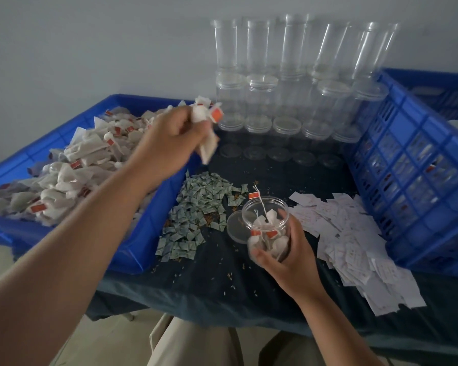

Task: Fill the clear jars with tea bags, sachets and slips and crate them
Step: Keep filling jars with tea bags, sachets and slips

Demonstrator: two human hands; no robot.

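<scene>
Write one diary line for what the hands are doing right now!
left hand: lifting tea bags | right hand: holding open jar, part-filled | lid: on table | sachets, slips: untouched

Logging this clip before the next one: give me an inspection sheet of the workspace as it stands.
Surface: dark cloth-covered table, scattered with loose grains.
Job's things: blue tray heaped with tea bags; green sachets; white slips; open jar, partly filled; empty jars stacked at the wall; blue crate on the right.
Clutter: loose lid beside the jar.
Grippers: left hand holds tea bags; right hand grips the jar.
Cables: nothing seen.
Surroundings: plain pale wall.
</scene>
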